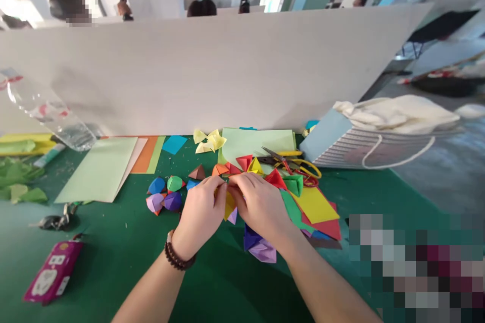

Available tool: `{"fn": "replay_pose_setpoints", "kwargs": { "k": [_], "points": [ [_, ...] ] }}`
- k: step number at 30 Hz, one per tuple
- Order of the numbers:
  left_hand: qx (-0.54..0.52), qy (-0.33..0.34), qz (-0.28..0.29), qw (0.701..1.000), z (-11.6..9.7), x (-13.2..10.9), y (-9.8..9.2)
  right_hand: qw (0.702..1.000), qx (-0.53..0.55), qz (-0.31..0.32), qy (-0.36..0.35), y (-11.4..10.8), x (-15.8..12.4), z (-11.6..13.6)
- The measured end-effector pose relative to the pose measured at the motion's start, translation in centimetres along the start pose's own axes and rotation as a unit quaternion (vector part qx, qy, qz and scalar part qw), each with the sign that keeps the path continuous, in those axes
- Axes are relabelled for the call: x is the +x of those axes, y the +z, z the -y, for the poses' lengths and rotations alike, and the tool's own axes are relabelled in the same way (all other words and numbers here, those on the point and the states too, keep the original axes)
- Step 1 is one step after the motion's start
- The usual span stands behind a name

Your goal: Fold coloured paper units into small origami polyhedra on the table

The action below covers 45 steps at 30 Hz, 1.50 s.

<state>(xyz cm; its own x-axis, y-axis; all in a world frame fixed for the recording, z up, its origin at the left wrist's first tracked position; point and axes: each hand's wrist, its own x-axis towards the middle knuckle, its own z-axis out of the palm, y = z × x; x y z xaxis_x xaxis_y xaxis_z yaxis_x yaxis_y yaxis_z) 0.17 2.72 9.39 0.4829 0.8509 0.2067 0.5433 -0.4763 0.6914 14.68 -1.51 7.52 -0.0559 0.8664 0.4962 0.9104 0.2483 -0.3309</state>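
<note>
My left hand (204, 202) and my right hand (257, 202) meet over the green table, fingertips pinched together. Between and below them shows a yellow folded paper piece (229, 205), partly hidden by the fingers; both hands seem to grip it. A lilac paper point (233, 216) pokes out just under it. Left of my left hand lies a cluster of folded paper pieces in blue, green, lilac and purple (173, 201). Beyond the fingers sit a brown folded piece (197, 172) and a red one (244, 162). Purple and lilac folded paper (262, 251) lies beneath my right wrist.
Scissors (280, 159) rest behind the right hand, near a yellow paper sheet (316, 204). A striped paper bag (359, 141) stands at right. Leftward are pale green sheets (100, 169), a leaning plastic bottle (56, 116), keys (56, 221) and a magenta carton (55, 271). A white partition (208, 70) borders the back.
</note>
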Motion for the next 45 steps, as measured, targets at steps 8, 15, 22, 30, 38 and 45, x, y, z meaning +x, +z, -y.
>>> {"fn": "replay_pose_setpoints", "kwargs": {
  "k": [8, 15, 22, 30, 38, 45],
  "points": [
    [-0.127, -0.017, 0.059, 0.99, -0.6, -0.5, -1.3, 0.983, 0.166, 0.018, 0.073, -2.0, 0.7, -0.8],
    [-0.059, 0.006, 0.089, 0.994, -0.3, -0.5, -2.4, 0.985, 0.154, 0.08, -0.005, -3.0, 0.5, -1.1],
    [-0.055, 0.006, 0.074, 0.996, -0.5, -0.4, -2.8, 0.983, 0.169, 0.067, 0.009, -2.8, 0.6, -1.1],
    [0.111, 0.085, 0.052, 0.989, -1.0, -0.2, -3.5, 0.985, 0.139, 0.102, 0.019, -3.8, 0.3, -1.4],
    [0.192, 0.122, 0.111, 0.967, -0.8, -0.3, -2.2, 0.982, 0.123, 0.144, -0.003, -4.4, -0.1, -1.0],
    [0.215, 0.174, 0.053, 0.96, -0.2, -0.1, -1.2, 0.988, 0.098, 0.117, 0.008, -4.0, 0.0, -0.5]
  ]
}}
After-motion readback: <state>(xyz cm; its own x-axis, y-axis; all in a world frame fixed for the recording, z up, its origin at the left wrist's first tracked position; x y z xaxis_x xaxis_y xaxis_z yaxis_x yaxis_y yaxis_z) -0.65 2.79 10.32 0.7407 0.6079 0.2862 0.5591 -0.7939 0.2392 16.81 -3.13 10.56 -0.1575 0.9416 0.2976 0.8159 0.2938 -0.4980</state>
